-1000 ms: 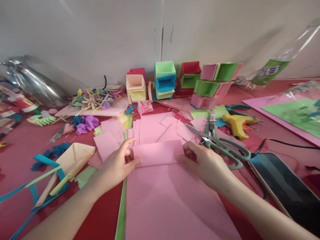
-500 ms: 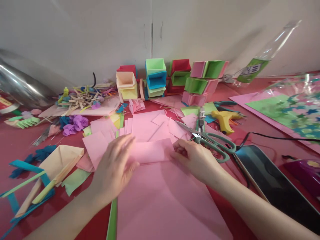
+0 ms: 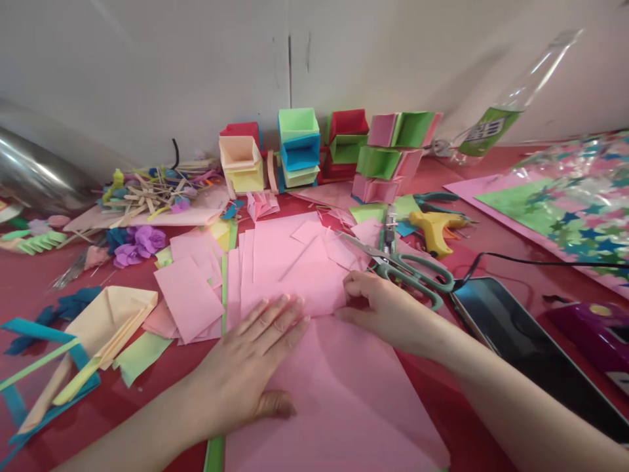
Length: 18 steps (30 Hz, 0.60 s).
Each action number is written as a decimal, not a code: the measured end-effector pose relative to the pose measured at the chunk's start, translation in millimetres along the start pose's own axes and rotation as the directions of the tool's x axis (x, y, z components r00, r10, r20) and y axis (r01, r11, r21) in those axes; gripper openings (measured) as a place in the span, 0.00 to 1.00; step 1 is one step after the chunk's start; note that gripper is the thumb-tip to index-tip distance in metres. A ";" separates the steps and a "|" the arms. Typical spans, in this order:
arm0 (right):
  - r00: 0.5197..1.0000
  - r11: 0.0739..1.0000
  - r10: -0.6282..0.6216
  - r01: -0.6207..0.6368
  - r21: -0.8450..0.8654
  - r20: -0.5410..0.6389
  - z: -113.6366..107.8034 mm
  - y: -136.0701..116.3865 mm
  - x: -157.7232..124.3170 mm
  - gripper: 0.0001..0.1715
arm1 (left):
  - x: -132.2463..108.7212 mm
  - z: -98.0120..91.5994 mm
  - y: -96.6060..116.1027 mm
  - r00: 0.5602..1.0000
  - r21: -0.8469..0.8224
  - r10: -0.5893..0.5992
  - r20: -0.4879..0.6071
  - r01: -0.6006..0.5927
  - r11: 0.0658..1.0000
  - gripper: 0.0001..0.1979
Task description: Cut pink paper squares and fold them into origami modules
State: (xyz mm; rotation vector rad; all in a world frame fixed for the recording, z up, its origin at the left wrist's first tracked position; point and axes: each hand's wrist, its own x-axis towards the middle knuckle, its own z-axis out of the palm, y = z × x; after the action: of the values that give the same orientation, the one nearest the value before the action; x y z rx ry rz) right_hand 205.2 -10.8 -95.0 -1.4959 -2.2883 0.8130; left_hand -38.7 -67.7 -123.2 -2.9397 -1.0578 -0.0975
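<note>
My left hand lies flat, fingers stretched out, with its fingertips on the lower left part of a folded pink paper strip. At the strip's right end my right hand is closed, thumb and fingers pinching the paper. Both hands rest over a large pink sheet. Beyond the strip are several cut pink paper pieces. Green-handled scissors lie just past my right hand, beside a box cutter.
Folded paper boxes stand stacked at the back. Right of the hands are a yellow glue gun, a phone and a purple device. A clear bottle leans on the wall. Paper frames and purple paper flowers sit left.
My left hand has come down and right, from the strip's left end to lying flat on its lower edge. My right hand still pinches the right end. The view has shifted slightly.
</note>
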 end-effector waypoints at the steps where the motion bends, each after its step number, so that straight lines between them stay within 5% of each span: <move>1: 1.000 1.000 0.005 -0.005 -0.007 -0.010 0.9 -0.5 0.2 0.14 | -0.3 0.3 -0.3 1.000 -0.004 -0.006 0.005 0.006 1.000 0.48; 7: 0.991 0.995 0.050 -0.060 -0.075 -0.126 6.6 -7.5 0.9 0.13 | -1.0 2.7 -5.6 0.997 -0.051 -0.054 0.062 0.057 0.997 0.49; 18: 0.983 0.986 0.090 -0.111 -0.125 -0.160 9.8 -10.4 1.4 0.13 | 2.6 0.1 -5.5 0.990 -0.112 -0.088 0.113 0.101 0.989 0.50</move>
State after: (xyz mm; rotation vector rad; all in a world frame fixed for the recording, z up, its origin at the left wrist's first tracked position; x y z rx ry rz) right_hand 191.8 -15.6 -96.8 -1.6813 -2.2060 0.5576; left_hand -40.3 -61.9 -123.2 -3.0285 -1.2479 -0.0018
